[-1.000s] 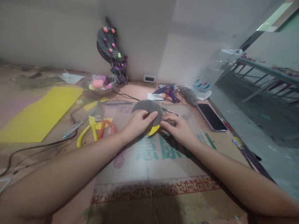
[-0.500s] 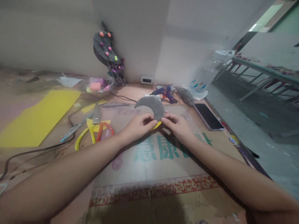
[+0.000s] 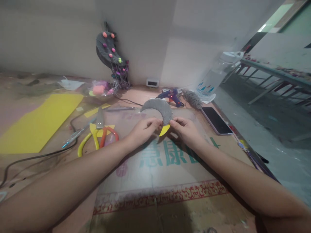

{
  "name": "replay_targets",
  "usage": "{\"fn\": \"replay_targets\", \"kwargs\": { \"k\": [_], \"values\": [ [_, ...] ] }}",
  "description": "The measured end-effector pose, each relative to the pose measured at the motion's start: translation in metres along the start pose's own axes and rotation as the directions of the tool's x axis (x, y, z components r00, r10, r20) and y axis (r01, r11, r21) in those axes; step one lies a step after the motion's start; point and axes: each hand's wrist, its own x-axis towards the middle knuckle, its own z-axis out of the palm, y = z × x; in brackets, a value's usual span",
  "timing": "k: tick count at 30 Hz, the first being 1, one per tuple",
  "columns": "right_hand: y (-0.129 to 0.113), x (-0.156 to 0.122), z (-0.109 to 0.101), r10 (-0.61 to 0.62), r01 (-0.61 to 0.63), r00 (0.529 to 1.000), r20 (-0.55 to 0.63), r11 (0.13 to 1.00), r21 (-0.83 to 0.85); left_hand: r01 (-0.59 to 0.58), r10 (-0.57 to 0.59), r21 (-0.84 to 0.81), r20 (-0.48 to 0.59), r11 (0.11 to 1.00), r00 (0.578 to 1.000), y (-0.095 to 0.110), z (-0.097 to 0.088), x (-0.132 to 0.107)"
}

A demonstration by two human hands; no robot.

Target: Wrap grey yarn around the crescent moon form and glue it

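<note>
Between my two hands is a yellow crescent moon cutout (image 3: pixel 159 106), wrapped in grey yarn along most of its curve. Its lower tip is bare yellow. My left hand (image 3: pixel 147 129) pinches the inner edge near that tip with closed fingers. On the other side, my right hand (image 3: pixel 182 129) pinches the outer edge, thumb and fingers together. Just behind the crescent lies a dark blue glue gun (image 3: pixel 171 96) with a small red light. A grey yarn bundle (image 3: pixel 192 99) rests to the right of it.
Scissors (image 3: pixel 99 129) with yellow and red handles lie left of my hands, near a yellow sheet (image 3: pixel 46 121). A phone (image 3: pixel 217 120) and a clear bottle (image 3: pixel 213 77) stand right. A decorated grey moon (image 3: pixel 105 50) leans on the wall. Cardboard (image 3: pixel 136 181) covers the tabletop.
More of the bare yellow tip shows below the grey wrapping, as my fingers have moved slightly apart and off it. The crescent has stayed in nearly the same place.
</note>
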Motion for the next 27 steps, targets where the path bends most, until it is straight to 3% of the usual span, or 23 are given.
{"fn": "replay_targets", "kwargs": {
  "k": [2,5,10,13,17,21,24,27],
  "values": [
    [0.001,0.000,0.000,0.015,-0.017,0.999,0.036,0.997,0.074,0.015,-0.017,-0.054,-0.028,0.998,0.999,-0.001,-0.001,0.001],
    [0.001,0.001,0.002,0.010,-0.027,0.990,0.139,0.992,0.119,0.037,-0.037,-0.006,-0.076,0.999,0.996,0.002,-0.003,0.003],
    [-0.004,0.000,0.004,-0.066,0.074,0.974,0.216,0.997,-0.030,0.187,-0.182,0.072,-0.074,0.980,0.980,0.010,-0.006,0.002],
    [-0.003,-0.001,0.005,-0.130,0.158,0.977,0.169,0.975,-0.159,0.261,-0.249,0.120,-0.106,0.958,0.963,0.014,-0.004,0.002],
    [-0.001,-0.002,0.006,-0.165,0.183,0.981,0.106,0.963,-0.200,0.259,-0.243,0.128,-0.132,0.957,0.961,0.015,-0.003,0.002],
    [-0.001,0.007,-0.005,-0.222,0.194,0.972,-0.080,0.945,-0.262,0.250,-0.223,0.170,-0.159,0.953,0.962,0.012,-0.005,0.003],
    [-0.001,0.018,-0.023,-0.318,0.181,0.918,-0.237,0.867,-0.464,0.246,-0.207,0.187,-0.203,0.951,0.957,0.007,-0.006,0.004],
    [-0.003,0.025,-0.037,-0.342,0.157,0.920,-0.192,0.770,-0.618,0.243,-0.208,0.144,-0.221,0.959,0.953,0.003,-0.006,0.006]
  ]
}}
